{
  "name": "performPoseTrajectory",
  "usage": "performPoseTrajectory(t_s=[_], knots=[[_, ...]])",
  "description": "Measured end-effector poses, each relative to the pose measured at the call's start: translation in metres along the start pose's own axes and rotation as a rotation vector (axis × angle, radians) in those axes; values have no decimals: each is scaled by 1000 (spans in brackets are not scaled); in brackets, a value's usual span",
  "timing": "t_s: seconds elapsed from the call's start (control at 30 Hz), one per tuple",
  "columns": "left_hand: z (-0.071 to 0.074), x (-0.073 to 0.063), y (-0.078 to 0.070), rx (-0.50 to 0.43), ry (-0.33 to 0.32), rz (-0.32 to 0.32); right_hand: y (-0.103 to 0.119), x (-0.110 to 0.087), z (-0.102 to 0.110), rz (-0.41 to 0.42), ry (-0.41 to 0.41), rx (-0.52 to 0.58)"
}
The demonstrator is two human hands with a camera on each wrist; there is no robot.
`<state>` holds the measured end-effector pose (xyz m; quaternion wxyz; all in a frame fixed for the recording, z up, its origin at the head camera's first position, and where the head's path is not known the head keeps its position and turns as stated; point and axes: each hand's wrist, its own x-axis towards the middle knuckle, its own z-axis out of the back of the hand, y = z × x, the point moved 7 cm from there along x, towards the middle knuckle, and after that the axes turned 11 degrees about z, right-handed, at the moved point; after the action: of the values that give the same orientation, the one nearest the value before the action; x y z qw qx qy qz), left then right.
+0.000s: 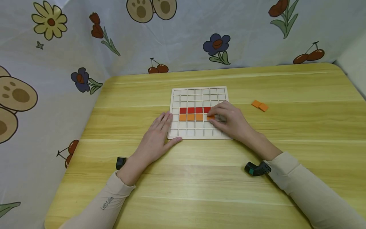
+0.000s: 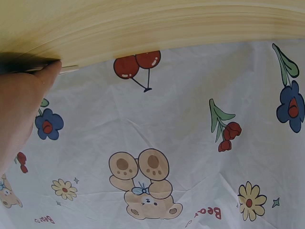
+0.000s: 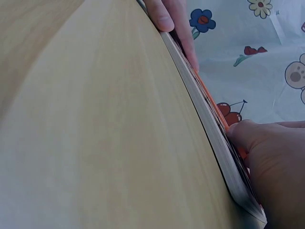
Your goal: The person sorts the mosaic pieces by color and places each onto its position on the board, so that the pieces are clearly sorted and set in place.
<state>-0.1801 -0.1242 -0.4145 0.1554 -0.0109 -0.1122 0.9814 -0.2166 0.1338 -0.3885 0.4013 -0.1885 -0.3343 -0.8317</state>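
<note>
A pale wooden grid board [image 1: 191, 133] lies flat on the table. One row holds red square tiles [image 1: 191, 110], and the row just below holds orange square tiles [image 1: 191, 117]. My right hand [image 1: 231, 119] is over the board's right part, pinching an orange tile [image 1: 211, 117] between thumb and fingertips at the right end of the orange row. It hides some of the cells there. Along the board's left edge rests my left hand [image 1: 154, 136], fingers straight and thumb at the near left corner. The right wrist view shows the board [image 3: 200, 107] nearly edge-on.
Two loose orange tiles [image 1: 259, 105], one partly overlapping the other, lie on the wooden table [image 1: 188, 184] to the right of the board. A patterned cloth [image 1: 183, 38] hangs behind the table and along its left side. Each wrist wears a black device.
</note>
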Motion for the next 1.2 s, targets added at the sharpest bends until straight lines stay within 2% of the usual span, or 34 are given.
performPoseTrajectory(t_s=[0.33,0.6,0.77,0.97,1.2], knots=[[1,0,-1,-4,-1,3,-1,-3,2,34,-47,4],[0,0,0,-6,14,13,7,-1,-1,161,-14,5],[0,0,0,-1,15,15,10,0,-4,196,12,9],[0,0,0,-3,10,8,7,-2,-2,135,-5,2],[0,-1,-1,-5,9,8,-2,-6,11,30,-123,-30]])
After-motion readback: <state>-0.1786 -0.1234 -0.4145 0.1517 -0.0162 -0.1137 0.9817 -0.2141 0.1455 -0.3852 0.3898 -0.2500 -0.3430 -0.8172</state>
